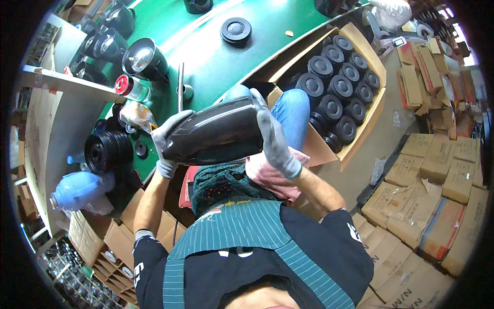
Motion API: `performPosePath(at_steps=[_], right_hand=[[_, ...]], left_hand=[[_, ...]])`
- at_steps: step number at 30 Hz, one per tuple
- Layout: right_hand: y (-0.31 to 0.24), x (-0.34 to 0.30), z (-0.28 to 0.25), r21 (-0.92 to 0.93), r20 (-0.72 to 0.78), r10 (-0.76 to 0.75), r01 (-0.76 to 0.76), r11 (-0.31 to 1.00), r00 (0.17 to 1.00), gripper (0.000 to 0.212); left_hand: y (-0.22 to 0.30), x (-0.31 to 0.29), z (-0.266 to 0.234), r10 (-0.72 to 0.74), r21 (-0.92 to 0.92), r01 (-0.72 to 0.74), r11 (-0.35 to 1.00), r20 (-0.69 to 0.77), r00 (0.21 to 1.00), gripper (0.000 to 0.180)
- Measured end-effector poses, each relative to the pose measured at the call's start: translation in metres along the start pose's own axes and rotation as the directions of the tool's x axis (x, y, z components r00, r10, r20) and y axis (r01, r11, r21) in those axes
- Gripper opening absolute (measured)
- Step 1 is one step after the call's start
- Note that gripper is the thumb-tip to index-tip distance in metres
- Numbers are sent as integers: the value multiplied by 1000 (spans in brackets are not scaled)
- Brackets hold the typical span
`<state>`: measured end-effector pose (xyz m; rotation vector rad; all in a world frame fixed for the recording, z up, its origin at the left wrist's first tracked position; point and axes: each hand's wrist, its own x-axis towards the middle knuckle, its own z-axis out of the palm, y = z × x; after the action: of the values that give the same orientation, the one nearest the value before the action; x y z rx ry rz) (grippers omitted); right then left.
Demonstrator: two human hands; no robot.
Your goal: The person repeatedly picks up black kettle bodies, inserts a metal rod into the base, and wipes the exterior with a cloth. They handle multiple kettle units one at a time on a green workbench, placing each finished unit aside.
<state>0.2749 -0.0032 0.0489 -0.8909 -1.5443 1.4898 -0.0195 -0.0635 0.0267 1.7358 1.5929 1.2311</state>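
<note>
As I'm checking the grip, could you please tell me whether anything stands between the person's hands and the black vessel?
Only the grey gloves: the left hand and right hand hold opposite ends of the black vessel, with nothing else visible in between.

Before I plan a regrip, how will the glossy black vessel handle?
The glossy black vessel seems stiff, undented between left hand and right hand. Its shine hints at slipperiness; its rounded sides suggest it may roll if pushed.

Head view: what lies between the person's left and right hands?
In the head view, a glossy black tapered object, with the left hand on one end and the right hand on the other.
</note>
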Motion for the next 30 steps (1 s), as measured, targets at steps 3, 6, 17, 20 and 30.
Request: performPosePath(at_steps=[3,6,17,20,30], right_hand=[[-2,-12,5,-147,-86,-229,216,965,970,92],[-4,-12,-7,-218,4,-365,357,908,931,96],[-50,-25,-28,-370,250,-589,638,675,768,84],[-63,-12,-33,-335,354,-641,732,593,681,75],[21,15,-44,577,313,578,-634,514,753,67]], left_hand=[[-32,-12,9,-213,-294,234,927,102,972,42],[-61,-27,16,-255,-485,344,804,243,936,42],[44,19,35,289,-489,106,866,661,693,64],[-6,-19,42,73,-323,328,888,801,594,100],[99,48,-5,480,373,-597,711,363,798,38]])
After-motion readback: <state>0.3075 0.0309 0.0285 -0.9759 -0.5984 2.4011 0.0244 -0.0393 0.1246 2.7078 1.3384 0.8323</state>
